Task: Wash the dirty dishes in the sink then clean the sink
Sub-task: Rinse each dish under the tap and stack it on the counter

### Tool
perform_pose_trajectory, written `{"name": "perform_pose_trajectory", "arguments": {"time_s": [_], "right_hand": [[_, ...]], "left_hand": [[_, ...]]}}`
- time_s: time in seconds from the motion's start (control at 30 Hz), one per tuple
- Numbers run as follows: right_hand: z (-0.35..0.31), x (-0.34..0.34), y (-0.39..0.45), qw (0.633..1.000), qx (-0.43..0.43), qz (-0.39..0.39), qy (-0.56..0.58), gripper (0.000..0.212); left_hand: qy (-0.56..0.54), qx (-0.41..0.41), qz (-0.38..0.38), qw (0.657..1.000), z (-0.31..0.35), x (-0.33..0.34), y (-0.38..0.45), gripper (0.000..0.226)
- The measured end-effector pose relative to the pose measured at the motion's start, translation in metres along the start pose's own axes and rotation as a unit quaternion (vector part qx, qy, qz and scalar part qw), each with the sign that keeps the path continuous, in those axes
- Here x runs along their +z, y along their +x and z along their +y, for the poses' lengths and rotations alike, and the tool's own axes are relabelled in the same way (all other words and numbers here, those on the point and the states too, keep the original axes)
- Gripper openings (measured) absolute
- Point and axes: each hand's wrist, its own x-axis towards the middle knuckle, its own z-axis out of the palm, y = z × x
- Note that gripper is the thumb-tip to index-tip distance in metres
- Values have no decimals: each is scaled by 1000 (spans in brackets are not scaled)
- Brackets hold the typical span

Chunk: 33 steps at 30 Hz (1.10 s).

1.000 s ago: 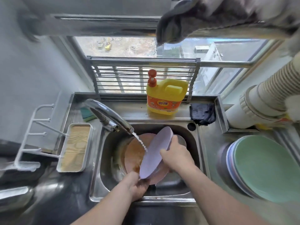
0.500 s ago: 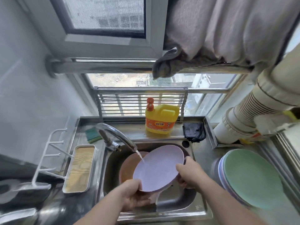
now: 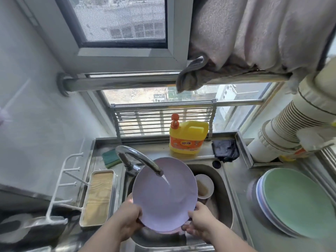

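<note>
We are standing at the sink point(image 3: 224, 202), and we are taking it as our landmark for everything else. To the right of the sink, on the steel bench point(image 3: 240, 193), a stack of plates point(image 3: 298, 202) with a green one on top is lying flat, and we are judging that this is where rinsed plates are going. Over the middle of the sink we are holding the lilac plate point(image 3: 163, 195) with its face tilted up toward us and its far edge reaching behind the tap point(image 3: 138, 159), whose stream is falling on the plate's upper right part. Our left hand point(image 3: 127, 220) is gripping the plate's near left edge with curled fingers, and our right hand point(image 3: 200, 222) is gripping the near right edge likewise, so the plate is lying just beyond both hands and between them. Down in the sink, right of the plate, a small bowl point(image 3: 204, 186) with brownish residue is waiting, nearer to our right hand. Behind the sink the yellow detergent bottle point(image 3: 188, 137) is standing, with a dark cloth point(image 3: 225, 150) to its right and a green sponge point(image 3: 110, 157) at the sink's back left corner. We are judging that the tap spout is crowding the plate's far edge, while the room toward the stack on the right is looking open for carrying it over.
</note>
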Motion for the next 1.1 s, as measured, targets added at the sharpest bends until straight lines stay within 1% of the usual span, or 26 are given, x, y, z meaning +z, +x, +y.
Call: {"name": "perform_pose_trajectory", "arguments": {"time_s": [0.07,0.1,0.13,0.17,0.2,0.27,0.33,0.4,0.43,0.47,0.5,0.53,0.6,0.63,0.67,0.7,0.73,0.77,0.8,0.87,0.93,1.03,1.1], "right_hand": [[-5,-4,-8,1000,-19,12,9,30],[-7,-8,-13,999,-34,18,13,29],[-9,-13,-17,998,-52,25,10,28],[-12,-19,-23,997,-67,35,-2,27],[-14,-26,-30,996,-81,42,-22,25],[-20,-39,-46,991,-101,54,-75,24],[-24,-52,-59,984,-113,63,-120,37],[-28,-65,-71,971,-153,81,-162,47],[-32,-73,-75,956,-197,88,-198,57],[-35,-82,-76,932,-245,85,-255,66],[-41,-88,-77,898,-282,79,-329,71],[-48,-93,-79,858,-306,76,-406,67],[-66,-93,-81,799,-329,80,-498,42],[-75,-91,-82,780,-351,76,-513,31],[-82,-86,-81,777,-371,60,-505,24],[-88,-80,-83,797,-379,36,-468,20],[-92,-71,-85,830,-372,7,-414,16],[-95,-62,-86,859,-359,-10,-365,15],[-96,-54,-83,877,-349,-13,-330,15],[-96,-35,-76,899,-329,-8,-288,16],[-92,-13,-69,918,-294,-20,-264,20],[-85,16,-58,940,-243,-20,-237,20],[-82,31,-53,957,-219,-19,-187,19]], "left_hand": [[-58,-5,4,998,-8,0,11,74],[-106,-8,6,994,-12,3,16,68],[-152,-7,2,988,-16,9,19,53],[-193,-6,-7,981,-20,16,22,32],[-228,-12,-10,974,-24,24,25,21],[-257,-49,-7,965,-33,37,32,29],[-251,-104,-24,962,-38,48,32,42],[-242,-156,-45,956,-39,54,29,52],[-241,-174,-58,953,-38,56,27,52],[-240,-191,-68,949,-36,56,26,49],[-243,-207,-78,945,-35,55,26,46],[-247,-217,-86,940,-33,53,25,44],[-270,-239,-105,927,-32,44,26,49],[-288,-250,-115,917,-32,39,27,56],[-303,-258,-124,909,-32,36,26,62],[-312,-260,-133,904,-30,35,25,66],[-316,-259,-142,902,-28,36,22,67],[-314,-253,-145,903,-27,37,19,69],[-307,-241,-144,909,-25,38,15,75],[-281,-222,-130,924,-26,40,10,89],[-276,-219,-108,930,-28,41,6,90],[-295,-229,-62,926,-32,43,-1,88],[-291,-233,-36,927,-35,45,-2,95]]}}
